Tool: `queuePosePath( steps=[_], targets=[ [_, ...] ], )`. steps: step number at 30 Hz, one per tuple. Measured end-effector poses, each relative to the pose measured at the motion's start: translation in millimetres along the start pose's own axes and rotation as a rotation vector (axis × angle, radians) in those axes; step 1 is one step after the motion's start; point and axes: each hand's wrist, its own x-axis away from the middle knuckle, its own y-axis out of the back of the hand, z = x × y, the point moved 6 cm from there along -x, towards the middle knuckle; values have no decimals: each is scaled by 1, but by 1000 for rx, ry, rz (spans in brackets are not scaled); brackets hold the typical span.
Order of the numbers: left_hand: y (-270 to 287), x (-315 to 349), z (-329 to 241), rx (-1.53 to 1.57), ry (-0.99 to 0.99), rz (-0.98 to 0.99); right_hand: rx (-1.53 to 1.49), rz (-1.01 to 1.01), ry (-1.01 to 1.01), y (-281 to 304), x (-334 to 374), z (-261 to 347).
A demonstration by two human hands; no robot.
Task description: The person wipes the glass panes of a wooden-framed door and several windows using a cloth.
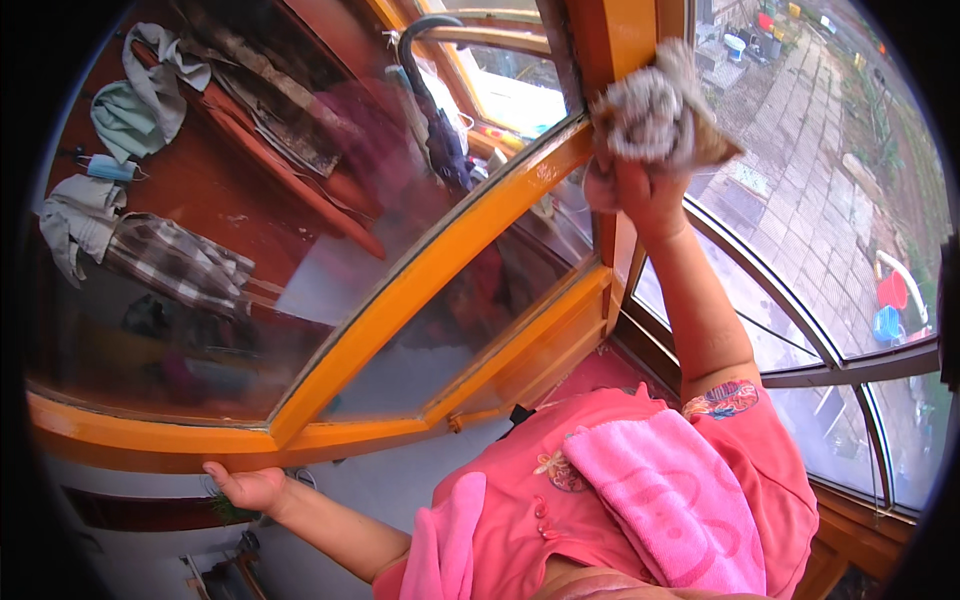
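My raised right hand (645, 190) is closed around a bunched grey-white rag (650, 115), which presses against the upright orange wooden frame (610, 40). Part of the rag is brownish and hangs out to the right. Low on the left, my left hand (252, 490) is held with its fingers apart just under the bottom rail of an orange-framed glazed window (400, 292). Its fingertips are at the rail's lower edge; whether they bear on it I cannot tell. A pink towel (665, 490) hangs over my shoulders.
Through the window glass hang a checked cloth (180, 255), a blue face mask (110, 167) and a dark umbrella (430, 100). Dark-framed panes (800, 300) curve along the right, with a paved yard (790, 150) and red and blue buckets (888, 322) outside.
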Motion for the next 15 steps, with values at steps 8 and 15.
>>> queuePosePath(
  steps=[8, 15],
  targets=[
    [-3, -1, -10, -51, -39, 5, 127, 282, -663, 20, 299, -86],
    [10, -17, -4, -27, -33, 130, -94, -16, -668, 21, 256, -60]
  ],
)
